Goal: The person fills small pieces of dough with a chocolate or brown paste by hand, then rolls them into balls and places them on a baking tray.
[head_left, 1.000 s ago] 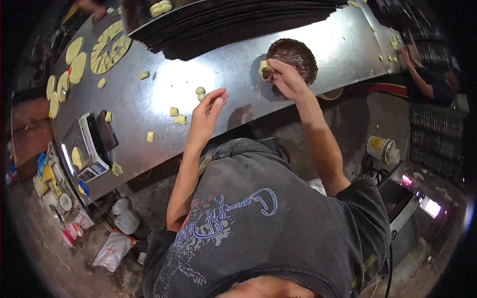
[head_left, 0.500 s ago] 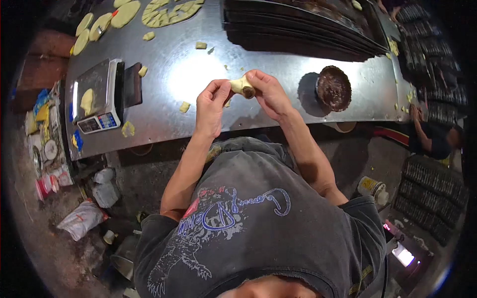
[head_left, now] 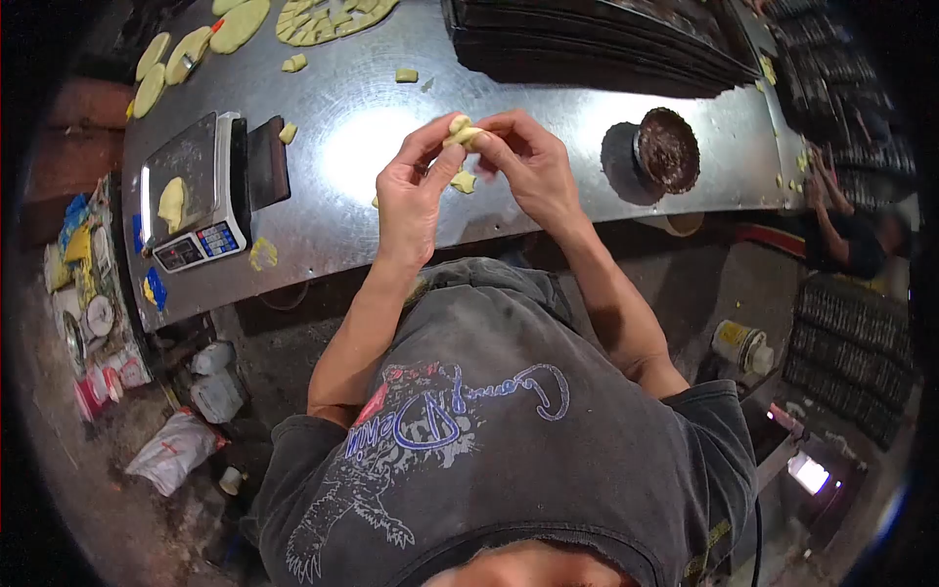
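Note:
Between my two hands, above the metal table, is a small piece of pale dough [head_left: 464, 132]. My left hand [head_left: 413, 186] pinches it with thumb and fingers closed. From the other side my right hand [head_left: 533, 164] grips it too, thumb against the dough. No dark filling shows on it now; its underside is hidden by my fingers. Just below my fingertips a loose dough lump [head_left: 464, 183] lies on the table. Off to the right stands a round fluted tin of dark brown filling [head_left: 667, 152].
A digital scale [head_left: 227, 166] with a flat dough piece [head_left: 172, 203] stands at left. Behind are dough discs [head_left: 241, 25] and one cut into pieces [head_left: 318, 27]. Stacked dark trays [head_left: 587, 49] fill the back right. Another person's arm [head_left: 829, 201] is at far right.
The dough has been closed up: the dark filling that showed at its end is out of sight. Both hands have drawn closer together and turned, with fingertips now pinching the dough.

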A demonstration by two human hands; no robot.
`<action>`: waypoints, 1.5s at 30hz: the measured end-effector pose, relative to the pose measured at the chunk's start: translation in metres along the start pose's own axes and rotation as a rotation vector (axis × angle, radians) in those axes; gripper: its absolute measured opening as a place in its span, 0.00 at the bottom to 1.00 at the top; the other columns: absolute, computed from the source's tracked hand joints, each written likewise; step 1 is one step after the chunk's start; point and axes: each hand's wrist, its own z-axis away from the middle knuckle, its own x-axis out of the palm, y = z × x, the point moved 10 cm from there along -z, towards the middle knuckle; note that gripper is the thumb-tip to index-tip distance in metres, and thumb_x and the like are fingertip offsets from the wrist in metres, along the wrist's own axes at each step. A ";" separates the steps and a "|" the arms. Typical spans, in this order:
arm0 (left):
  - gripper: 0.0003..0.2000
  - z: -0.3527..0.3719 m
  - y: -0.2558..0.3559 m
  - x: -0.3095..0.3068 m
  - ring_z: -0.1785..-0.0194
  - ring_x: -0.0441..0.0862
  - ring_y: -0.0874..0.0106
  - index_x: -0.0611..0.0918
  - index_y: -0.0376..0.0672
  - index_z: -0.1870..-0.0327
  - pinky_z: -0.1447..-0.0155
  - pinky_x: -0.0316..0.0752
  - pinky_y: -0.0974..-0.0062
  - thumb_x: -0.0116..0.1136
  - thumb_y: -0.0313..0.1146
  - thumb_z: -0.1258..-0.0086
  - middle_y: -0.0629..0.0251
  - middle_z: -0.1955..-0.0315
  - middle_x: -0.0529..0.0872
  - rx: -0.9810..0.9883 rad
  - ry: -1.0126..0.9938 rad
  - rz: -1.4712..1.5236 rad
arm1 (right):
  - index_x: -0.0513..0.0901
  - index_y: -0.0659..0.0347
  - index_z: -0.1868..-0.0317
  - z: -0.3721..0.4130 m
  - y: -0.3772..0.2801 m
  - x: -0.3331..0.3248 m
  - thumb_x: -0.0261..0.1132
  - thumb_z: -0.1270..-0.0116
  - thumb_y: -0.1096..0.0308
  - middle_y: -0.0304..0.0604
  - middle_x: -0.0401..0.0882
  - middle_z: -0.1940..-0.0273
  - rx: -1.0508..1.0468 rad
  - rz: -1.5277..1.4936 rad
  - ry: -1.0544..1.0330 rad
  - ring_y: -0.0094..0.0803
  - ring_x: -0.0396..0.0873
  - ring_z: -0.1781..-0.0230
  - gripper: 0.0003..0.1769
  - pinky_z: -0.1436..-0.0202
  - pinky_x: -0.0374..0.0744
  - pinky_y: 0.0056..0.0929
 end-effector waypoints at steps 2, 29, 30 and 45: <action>0.14 0.000 -0.006 0.002 0.49 0.80 0.79 0.86 0.40 0.41 0.45 0.75 0.81 0.66 0.28 0.26 0.68 0.47 0.86 -0.013 -0.063 -0.032 | 0.81 0.61 0.45 0.006 0.009 -0.004 0.65 0.22 0.63 0.38 0.83 0.62 0.216 -0.109 -0.100 0.19 0.80 0.69 0.13 0.64 0.79 0.20; 0.16 -0.019 -0.036 0.128 0.57 0.79 0.79 0.84 0.39 0.38 0.55 0.76 0.79 0.53 0.38 0.16 0.63 0.49 0.78 0.198 -0.108 -0.348 | 0.82 0.66 0.59 0.002 0.007 -0.131 0.77 0.33 0.63 0.38 0.81 0.62 0.066 -0.320 0.104 0.20 0.78 0.62 0.15 0.60 0.77 0.21; 0.16 -0.017 -0.036 0.131 0.57 0.79 0.79 0.83 0.40 0.36 0.55 0.77 0.80 0.53 0.37 0.16 0.64 0.49 0.78 0.224 -0.089 -0.432 | 0.82 0.66 0.60 0.000 0.011 -0.130 0.76 0.33 0.64 0.38 0.81 0.62 0.099 -0.295 0.015 0.21 0.79 0.61 0.14 0.59 0.79 0.22; 0.45 -0.011 -0.083 0.116 0.73 0.80 0.78 0.84 0.35 0.56 0.66 0.74 0.81 0.18 0.69 0.20 0.67 0.75 0.83 -0.114 0.003 -0.304 | 0.85 0.64 0.60 0.000 -0.010 -0.121 0.71 0.29 0.66 0.38 0.77 0.65 -0.268 0.372 0.011 0.28 0.77 0.65 0.08 0.63 0.76 0.28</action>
